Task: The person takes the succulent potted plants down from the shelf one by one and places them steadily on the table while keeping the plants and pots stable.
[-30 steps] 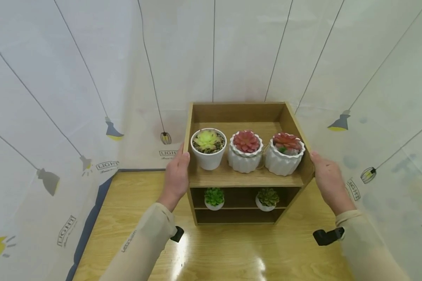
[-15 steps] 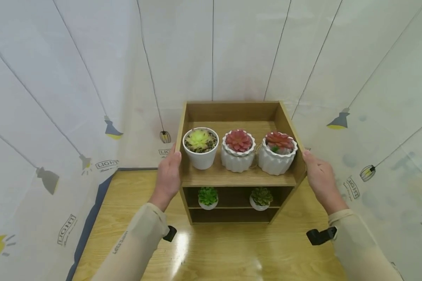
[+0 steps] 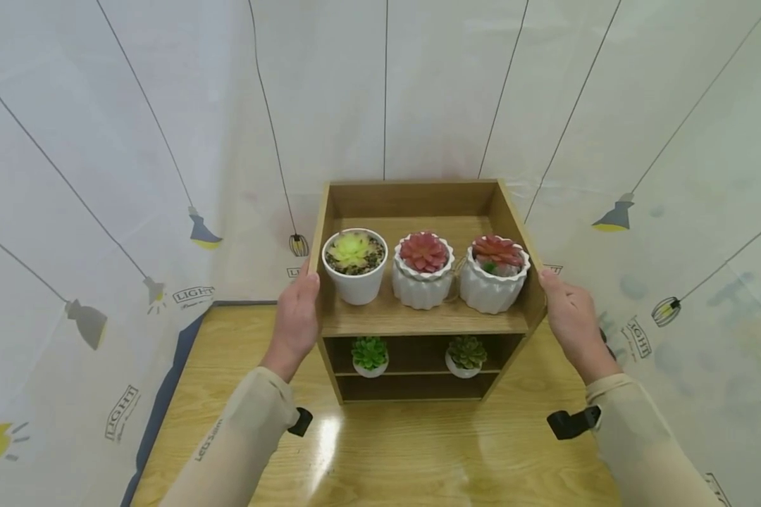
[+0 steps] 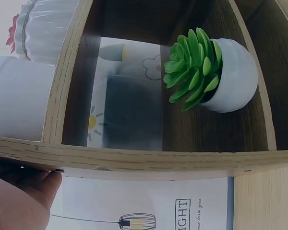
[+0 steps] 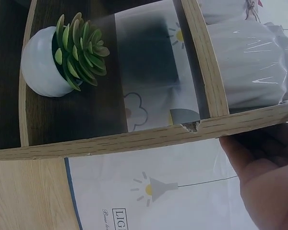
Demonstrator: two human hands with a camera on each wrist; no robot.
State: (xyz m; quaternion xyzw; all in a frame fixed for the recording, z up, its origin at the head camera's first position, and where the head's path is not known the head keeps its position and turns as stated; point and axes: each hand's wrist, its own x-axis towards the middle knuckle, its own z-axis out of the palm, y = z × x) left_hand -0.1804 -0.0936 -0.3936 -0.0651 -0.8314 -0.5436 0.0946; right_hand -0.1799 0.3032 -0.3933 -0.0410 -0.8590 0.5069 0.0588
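Observation:
A small wooden shelf (image 3: 425, 329) stands upright on the wooden table. My left hand (image 3: 294, 315) holds its left side panel near the top, and my right hand (image 3: 571, 310) holds the right one. On the top board sit a smooth white pot with a yellow-green succulent (image 3: 354, 266) and two ribbed white pots with red succulents, one in the middle (image 3: 422, 271), one at right (image 3: 493, 274). The compartment below has a bright green succulent (image 4: 194, 69) in a white pot and a darker green one (image 5: 81, 50) in another. Most fingers are hidden behind the side panels in the head view.
The wooden table (image 3: 380, 458) extends in front of the shelf and to both sides. Pale sheets printed with hanging lamps form a back wall (image 3: 342, 91) and side walls. The shelf's back stands close to the back wall.
Both hands have moved the shelf a little to the left across the table, mostly in the first half second. The pots have travelled along with it, keeping their places.

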